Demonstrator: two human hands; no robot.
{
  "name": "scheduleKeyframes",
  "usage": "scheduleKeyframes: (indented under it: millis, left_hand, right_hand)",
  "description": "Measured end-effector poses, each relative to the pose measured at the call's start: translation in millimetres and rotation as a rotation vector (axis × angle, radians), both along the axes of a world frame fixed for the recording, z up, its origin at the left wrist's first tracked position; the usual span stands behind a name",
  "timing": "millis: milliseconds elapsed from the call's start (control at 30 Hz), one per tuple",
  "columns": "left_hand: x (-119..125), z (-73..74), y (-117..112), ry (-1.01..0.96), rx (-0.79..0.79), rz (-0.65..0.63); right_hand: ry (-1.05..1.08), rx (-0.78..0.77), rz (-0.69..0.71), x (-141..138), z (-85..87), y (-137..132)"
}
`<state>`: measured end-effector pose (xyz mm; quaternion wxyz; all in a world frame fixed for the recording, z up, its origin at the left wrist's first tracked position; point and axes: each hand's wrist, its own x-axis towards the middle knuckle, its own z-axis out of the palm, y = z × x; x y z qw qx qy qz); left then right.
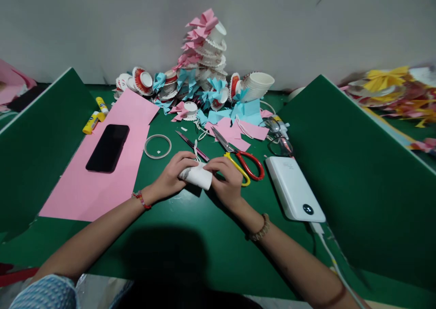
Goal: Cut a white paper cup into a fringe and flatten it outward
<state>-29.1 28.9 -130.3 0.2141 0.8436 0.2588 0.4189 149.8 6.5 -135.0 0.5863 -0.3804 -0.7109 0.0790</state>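
Observation:
Both my hands hold a small white paper cup (199, 176) lying on its side just above the green table (190, 236). My left hand (175, 172) grips the cup's left end with curled fingers. My right hand (226, 179) wraps its right end. Red and yellow handled scissors (243, 161) lie just right of my right hand. A thin craft knife (192, 145) lies behind the cup.
A black phone (108, 147) rests on a pink paper sheet (98, 172) at left, glue sticks (95, 115) beyond it. A tape ring (157, 146), a white power bank (294, 188) with cable, glasses (279, 138), and a pile of cut cups and paper bows (200, 72) lie behind. Green dividers (357, 172) stand on both sides.

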Motion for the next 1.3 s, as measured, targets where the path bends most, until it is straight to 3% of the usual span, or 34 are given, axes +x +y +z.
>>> scheduleKeyframes:
  millis: [167, 267, 367, 600, 1300]
  left_hand:
    - [-1.2, 4.4, 3.0, 0.013, -0.206, -0.114]
    - [-1.5, 6.8, 4.3, -0.080, -0.272, -0.039]
    - [-1.1, 7.6, 4.3, -0.142, -0.197, 0.044]
    - [0.7, 5.8, 3.2, -0.149, -0.039, 0.065]
    - [0.9, 1.8, -2.0, -0.037, -0.039, 0.022]
  right_hand:
    - [0.024, 0.032, -0.049, 3.7, 3.6, -0.7]
    - [0.037, 0.026, -0.038, 3.7, 6.7, -1.9]
    - [0.039, -0.008, -0.006, 3.5, 9.2, -2.2]
    - [-0.027, -0.018, -0.015, 1.7, 8.1, -1.5]
    - [-0.210, 0.142, 0.023, 2.9, 6.0, -3.3]
